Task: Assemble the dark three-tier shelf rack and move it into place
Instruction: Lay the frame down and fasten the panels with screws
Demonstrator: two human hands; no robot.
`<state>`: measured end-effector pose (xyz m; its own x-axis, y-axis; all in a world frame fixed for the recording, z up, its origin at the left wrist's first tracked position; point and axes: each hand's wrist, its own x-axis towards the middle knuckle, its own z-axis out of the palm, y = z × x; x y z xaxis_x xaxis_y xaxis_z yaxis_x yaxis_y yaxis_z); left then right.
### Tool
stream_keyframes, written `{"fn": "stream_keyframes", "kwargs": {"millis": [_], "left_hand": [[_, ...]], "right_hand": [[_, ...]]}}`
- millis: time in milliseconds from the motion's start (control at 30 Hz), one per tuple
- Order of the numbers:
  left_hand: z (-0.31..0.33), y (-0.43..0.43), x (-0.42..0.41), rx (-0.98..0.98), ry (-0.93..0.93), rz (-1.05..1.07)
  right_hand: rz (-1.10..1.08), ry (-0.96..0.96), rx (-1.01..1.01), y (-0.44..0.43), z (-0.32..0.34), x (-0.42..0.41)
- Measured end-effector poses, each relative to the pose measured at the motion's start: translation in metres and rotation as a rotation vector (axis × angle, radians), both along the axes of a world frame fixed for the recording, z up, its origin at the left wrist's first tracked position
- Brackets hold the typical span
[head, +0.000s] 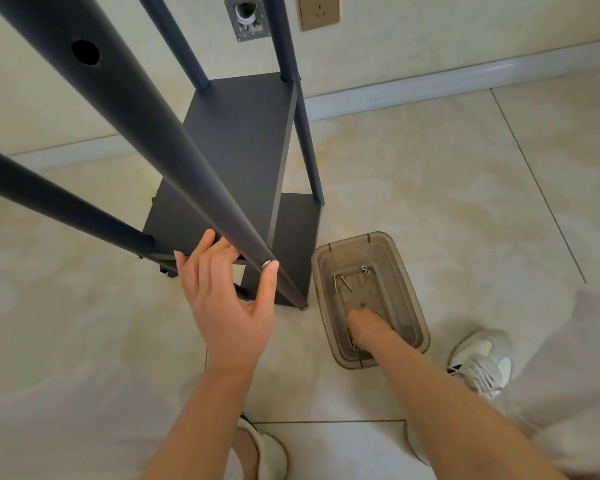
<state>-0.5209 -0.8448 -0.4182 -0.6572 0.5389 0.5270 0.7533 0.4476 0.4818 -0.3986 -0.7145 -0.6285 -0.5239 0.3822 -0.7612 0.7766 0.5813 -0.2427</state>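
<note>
Dark metal shelf rack (243, 140): two tiers on, third missing. Left hand (226, 299) spread, thumb on its silver bolt (266, 264). Right hand (366, 329) in translucent brown plastic bin (409, 285) beside rack, grip unclear.

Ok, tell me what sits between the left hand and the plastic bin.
In the head view, the rack's front post runs down between the left hand and the plastic bin, the bottom shelf corner behind it, then floor tile.
</note>
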Motion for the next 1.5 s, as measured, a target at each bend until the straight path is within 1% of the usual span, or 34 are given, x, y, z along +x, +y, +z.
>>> {"fn": "stream_keyframes", "kwargs": {"millis": [67, 233, 367, 600, 733, 800, 1033, 1100, 1167, 1267, 1333, 1400, 1500], "left_hand": [[0.000, 0.000, -0.001, -0.002, -0.003, 0.003], [-0.001, -0.001, -0.001, -0.013, -0.008, 0.003], [0.001, -0.001, -0.001, -0.017, -0.014, 0.000], [0.007, -0.002, 0.000, -0.043, -0.037, -0.009], [0.010, -0.003, -0.002, -0.044, -0.057, -0.024], [0.010, -0.003, -0.002, -0.041, -0.055, -0.024], [0.014, -0.002, 0.000, -0.069, -0.084, -0.008], [0.016, -0.002, 0.000, -0.093, -0.079, 0.000], [0.018, -0.002, 0.000, -0.128, -0.064, 0.005], [0.022, -0.002, -0.002, -0.169, -0.030, -0.010], [0.026, -0.002, -0.005, -0.192, -0.003, -0.027], [0.028, -0.003, -0.008, -0.217, 0.025, -0.050], [0.030, -0.004, -0.015, -0.233, 0.074, -0.084]], "right_hand": [[-0.036, 0.011, -0.018, 0.003, -0.001, -0.001], [-0.207, 0.083, -0.086, 0.026, 0.001, -0.003], [-0.306, 0.206, -0.074, 0.052, 0.008, -0.005], [-0.404, 0.304, 0.051, 0.091, 0.021, 0.002], [-0.461, 0.342, 0.180, 0.110, 0.032, 0.016], [-0.500, 0.364, 0.209, 0.116, 0.034, 0.026], [-0.781, 0.428, 0.282, 0.125, 0.034, 0.052], [-0.822, 0.506, 0.327, 0.124, 0.038, 0.050], [-0.845, 0.630, 0.367, 0.119, 0.045, 0.042], [-0.926, 0.817, 0.361, 0.104, 0.063, 0.021], [-1.002, 0.928, 0.318, 0.093, 0.083, 0.005], [-1.002, 1.037, 0.252, 0.078, 0.106, -0.013], [-0.945, 1.133, 0.029, 0.046, 0.139, -0.044]]}}
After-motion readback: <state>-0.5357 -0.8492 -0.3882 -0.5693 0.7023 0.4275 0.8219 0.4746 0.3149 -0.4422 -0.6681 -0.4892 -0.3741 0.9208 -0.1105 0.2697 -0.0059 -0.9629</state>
